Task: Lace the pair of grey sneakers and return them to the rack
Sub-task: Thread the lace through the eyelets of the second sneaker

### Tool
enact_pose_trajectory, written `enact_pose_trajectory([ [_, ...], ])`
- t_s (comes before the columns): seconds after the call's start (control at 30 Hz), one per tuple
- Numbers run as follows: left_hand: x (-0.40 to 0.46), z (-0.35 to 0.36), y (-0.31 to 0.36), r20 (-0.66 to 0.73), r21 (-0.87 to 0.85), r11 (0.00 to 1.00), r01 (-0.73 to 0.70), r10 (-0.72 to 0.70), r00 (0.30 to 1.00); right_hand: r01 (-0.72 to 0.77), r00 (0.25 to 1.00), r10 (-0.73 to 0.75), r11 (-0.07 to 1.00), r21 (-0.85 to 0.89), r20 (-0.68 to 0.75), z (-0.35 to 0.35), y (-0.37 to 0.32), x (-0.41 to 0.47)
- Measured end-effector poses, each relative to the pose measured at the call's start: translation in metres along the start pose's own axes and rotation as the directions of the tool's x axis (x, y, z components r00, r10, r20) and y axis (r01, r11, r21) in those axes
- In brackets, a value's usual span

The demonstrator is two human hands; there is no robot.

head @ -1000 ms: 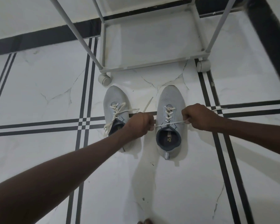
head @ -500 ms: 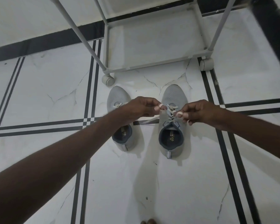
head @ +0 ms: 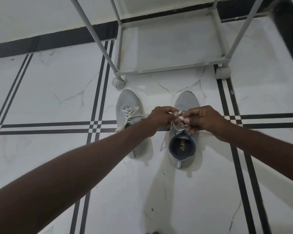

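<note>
Two grey sneakers stand side by side on the white floor, toes pointing at the rack. The left sneaker (head: 128, 105) has loose white laces spilling off its left side; my forearm covers its heel half. Over the tongue of the right sneaker (head: 184, 149) my left hand (head: 161, 118) and my right hand (head: 205, 119) meet, each pinching a strand of its white lace (head: 177, 128). The lacing under my fingers is hidden.
A grey metal rack (head: 172, 69) on castors stands just beyond the shoes, its bottom shelf bare. One castor (head: 119, 81) sits close to the left sneaker's toe. Black stripes cross the white tiles, and a black skirting runs along the wall.
A second ago my hands were pulling the lace ends apart sideways. They have come together over the right sneaker's tongue and now work the lace between the fingertips.
</note>
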State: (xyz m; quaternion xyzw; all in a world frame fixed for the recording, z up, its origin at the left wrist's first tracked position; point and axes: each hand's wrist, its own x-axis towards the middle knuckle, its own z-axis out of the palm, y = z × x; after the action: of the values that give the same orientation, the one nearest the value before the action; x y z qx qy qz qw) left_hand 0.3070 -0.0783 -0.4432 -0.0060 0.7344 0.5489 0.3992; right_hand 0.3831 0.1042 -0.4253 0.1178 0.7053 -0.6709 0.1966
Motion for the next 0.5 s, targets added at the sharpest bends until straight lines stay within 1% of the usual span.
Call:
enact_pose_trajectory([
  [0.07,0.003,-0.003,0.003,0.061,0.011,1.000,-0.020,0.019,0.998,0.005,0.999,-0.006,1.000,-0.014,-0.047,0.004,-0.001,0.003],
  [0.13,0.003,-0.004,0.006,0.092,0.018,1.000,-0.008,0.006,0.996,0.004,0.992,-0.007,1.000,-0.021,-0.123,0.006,0.000,0.004],
  [0.23,0.009,-0.001,0.003,0.037,0.006,1.000,0.025,-0.025,0.999,0.006,0.979,-0.016,0.999,-0.048,-0.204,0.010,0.003,0.005],
  [0.33,0.014,0.005,0.001,-0.044,-0.032,0.999,0.035,-0.036,0.998,0.018,0.974,-0.036,0.997,-0.080,-0.222,0.013,0.005,0.007],
  [0.4,0.017,0.008,0.000,-0.057,-0.030,0.998,0.054,-0.055,0.997,0.033,0.976,-0.057,0.993,-0.117,-0.209,0.011,0.005,0.007],
  [0.43,0.019,0.008,-0.001,-0.042,-0.019,0.997,0.072,-0.073,0.996,0.042,0.977,-0.071,0.989,-0.144,-0.199,0.010,0.005,0.006],
  [0.5,0.021,0.006,-0.001,0.044,-0.010,0.994,0.111,-0.111,0.993,0.052,0.980,-0.088,0.979,-0.195,-0.180,0.007,0.005,0.004],
])
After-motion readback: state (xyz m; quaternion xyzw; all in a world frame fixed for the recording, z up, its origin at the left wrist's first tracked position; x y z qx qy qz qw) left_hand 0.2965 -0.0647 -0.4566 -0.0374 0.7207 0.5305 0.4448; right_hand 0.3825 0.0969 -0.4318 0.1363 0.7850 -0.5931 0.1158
